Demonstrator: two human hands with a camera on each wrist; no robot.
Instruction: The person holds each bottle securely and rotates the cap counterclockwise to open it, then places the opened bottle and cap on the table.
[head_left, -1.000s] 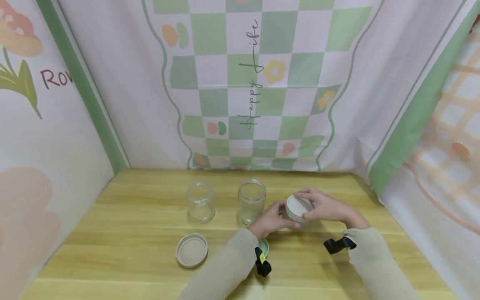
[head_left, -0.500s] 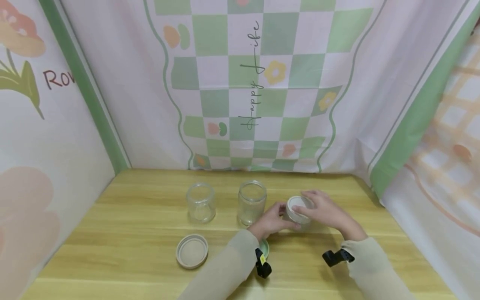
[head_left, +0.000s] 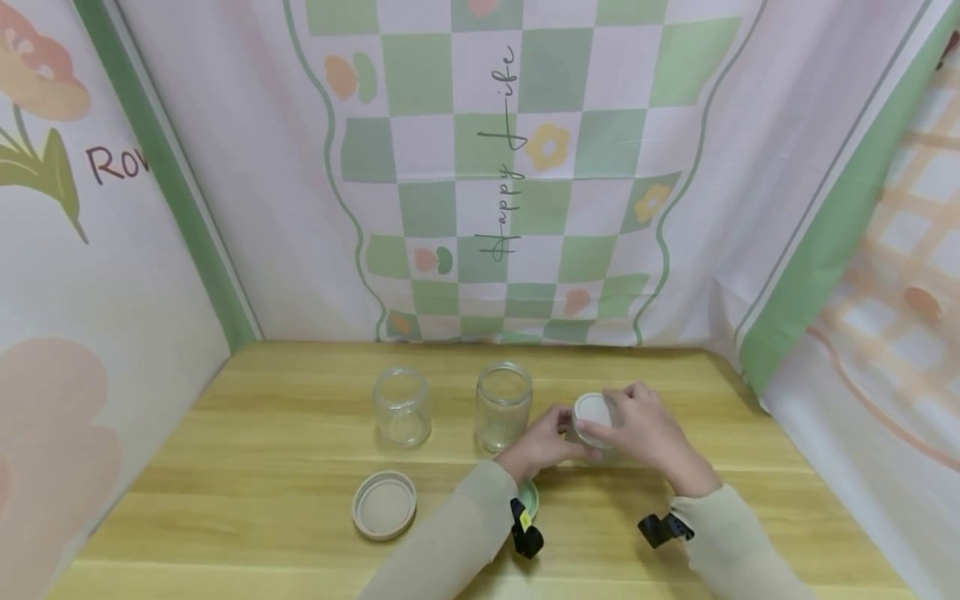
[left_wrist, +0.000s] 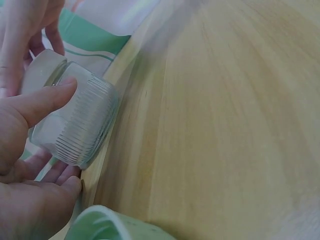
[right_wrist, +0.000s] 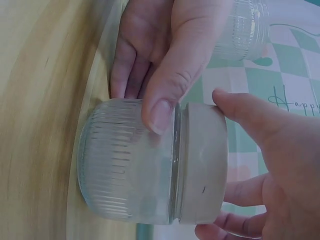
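Note:
A ribbed clear glass jar stands on the table, topped by a whitish lid. My left hand holds the jar's side, thumb on the near face and fingers curled behind, as the left wrist view shows. From the right, my right hand grips the lid by its rim, with the thumb on one edge and fingers round the other. In the right wrist view the lid sits at the jar's mouth; a narrow groove shows between lid and glass. Whether it is threaded on tight I cannot tell.
Two lidless glass jars, a shorter one and a taller one, stand to the left. A beige lid lies inner side up in front of them. A green lid is partly hidden beneath my left forearm. Fabric curtains close the back.
My right hand has turned around the lid, its thumb sliding across the top toward the near left edge and its wrist shifting left. My left hand keeps its hold on the jar.

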